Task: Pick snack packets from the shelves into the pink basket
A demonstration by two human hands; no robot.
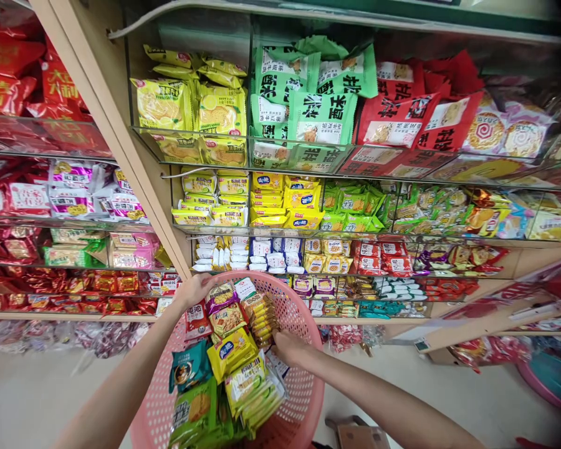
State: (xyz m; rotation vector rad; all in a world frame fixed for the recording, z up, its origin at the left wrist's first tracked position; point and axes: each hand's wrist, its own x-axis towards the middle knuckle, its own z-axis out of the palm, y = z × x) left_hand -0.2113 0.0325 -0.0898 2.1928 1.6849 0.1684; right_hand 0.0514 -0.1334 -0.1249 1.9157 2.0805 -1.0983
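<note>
A pink perforated plastic basket [311,330] holds several kinds of wrapped snacks. My left hand [199,290] is closed on its upper left rim. Inside the basket, my right hand [287,347] has its curled fingers against a row of brown biscuit packs [263,321]; the fingertips are partly hidden. Next to that row lie a yellow packet [232,353], a red packet [197,321] and a teal packet [190,366]. Lower down are pale yellow-green packs [252,386] and green biscuit packets [196,411].
Shelves in front carry yellow lemon biscuit packs [222,112], green packs [322,121] and red packs [397,118] behind a clear glass edge [299,144]. A wooden upright [116,125] divides the shelving. A cardboard box [362,436] and a blue-and-pink tub [554,377] stand on the floor.
</note>
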